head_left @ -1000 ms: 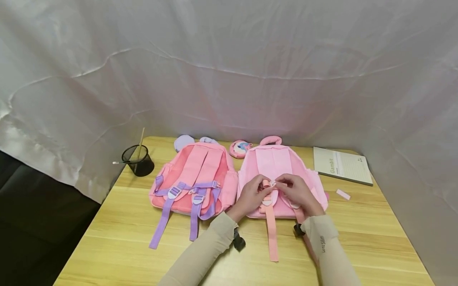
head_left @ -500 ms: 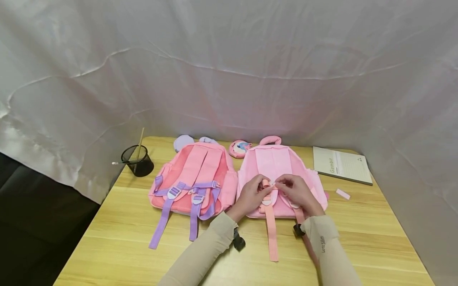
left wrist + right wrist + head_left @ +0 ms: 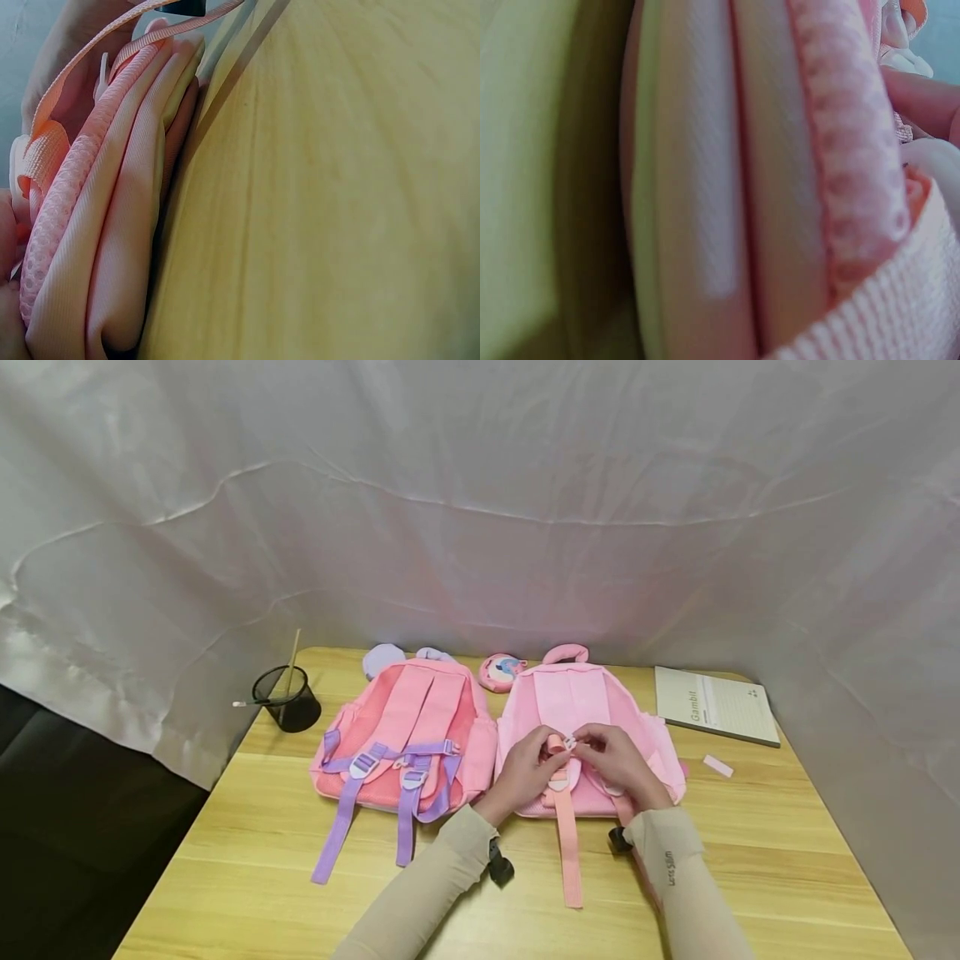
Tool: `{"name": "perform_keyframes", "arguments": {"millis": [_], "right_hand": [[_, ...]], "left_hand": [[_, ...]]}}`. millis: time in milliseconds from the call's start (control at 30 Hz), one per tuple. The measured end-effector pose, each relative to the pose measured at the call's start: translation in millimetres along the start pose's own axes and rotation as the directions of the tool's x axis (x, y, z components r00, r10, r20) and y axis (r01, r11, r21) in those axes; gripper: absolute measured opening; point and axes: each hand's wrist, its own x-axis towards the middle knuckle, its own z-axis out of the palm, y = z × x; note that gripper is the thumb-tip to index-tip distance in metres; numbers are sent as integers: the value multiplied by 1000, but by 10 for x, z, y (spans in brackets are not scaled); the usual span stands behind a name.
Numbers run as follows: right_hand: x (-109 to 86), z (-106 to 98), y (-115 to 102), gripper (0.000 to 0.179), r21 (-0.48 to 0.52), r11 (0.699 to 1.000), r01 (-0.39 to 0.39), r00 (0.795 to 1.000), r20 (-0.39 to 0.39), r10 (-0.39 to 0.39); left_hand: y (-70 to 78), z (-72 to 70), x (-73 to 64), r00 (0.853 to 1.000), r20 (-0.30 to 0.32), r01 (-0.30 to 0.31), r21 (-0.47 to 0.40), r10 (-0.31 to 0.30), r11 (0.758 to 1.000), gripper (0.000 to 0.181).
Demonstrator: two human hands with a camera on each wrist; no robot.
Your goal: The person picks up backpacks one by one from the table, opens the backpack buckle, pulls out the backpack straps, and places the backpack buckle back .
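Note:
A light pink backpack lies on the table with its shoulder straps facing up. My left hand pinches a looped orange strap over the pack's middle. Between both hands' fingertips shows a small white buckle; my right hand pinches it from the right side. Fingers partly cover the buckle. A long orange strap end hangs toward the front from a white slider. In the left wrist view the orange webbing curls beside the pack. The right fingers show at the right wrist view's edge.
To the left lies a coral backpack with purple straps. A black mesh pen cup stands at the far left, a notebook at the back right. A small pale slip and a round pink pouch lie nearby.
The right hand and forearm have shifted slightly left. The white buckle, mostly covered half a second ago, shows more plainly between the fingertips. The left hand stays nearly still; both backpacks stay put.

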Motion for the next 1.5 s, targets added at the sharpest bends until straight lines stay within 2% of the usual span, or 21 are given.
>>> {"name": "perform_keyframes", "arguments": {"millis": [233, 533, 933, 1067, 1233, 1367, 1500], "right_hand": [[-18, 1, 29, 11, 27, 1000, -9, 1000, -25, 10], [-48, -35, 21, 12, 59, 997, -47, 999, -13, 47], [-49, -35, 35, 11, 53, 998, -38, 999, -25, 39], [-58, -39, 50, 16, 78, 997, -26, 999, -19, 28], [-80, -54, 41, 28, 133, 991, -17, 999, 30, 13], [-125, -89, -136, 26, 144, 989, -16, 999, 44, 9], [-182, -132, -370, 22, 109, 994, -30, 999, 36, 26]], "left_hand": [[-9, 8, 7, 1000, -9, -26, 2, 26, 1000, 17], [-9, -3, 5, 1000, 9, -23, -9, 23, 1000, 16], [-3, -5, 4, 1000, 15, -12, 1, 12, 1000, 18], [-5, 4, 5, 1000, 20, -11, -4, 11, 1000, 16], [-11, 9, 1, 1000, 19, -21, 15, 21, 1000, 17], [-12, 7, -2, 1000, 15, -24, 41, 24, 999, 17], [-16, 6, 3, 1000, 20, -9, 30, 9, 1000, 19]]}}
